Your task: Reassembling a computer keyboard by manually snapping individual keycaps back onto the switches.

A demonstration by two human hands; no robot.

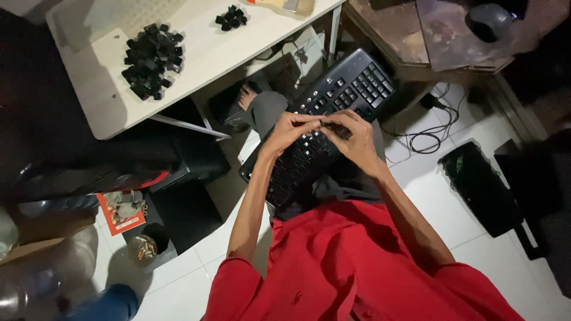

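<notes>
The black plastic computer keyboard (321, 125) lay across the person's lap, its long axis running from lower left up to the right, toward the white table (196, 59). Both hands met over its middle rows — the left hand (289, 129) coming in from the left, the right hand (351, 134) from the right, about equally near. Their fingers (314, 122) were pinched together on something small and dark at the keys — what exactly, I could not tell. Two heaps of loose black keycaps (151, 59) sat on the table, well apart from the hands.
</notes>
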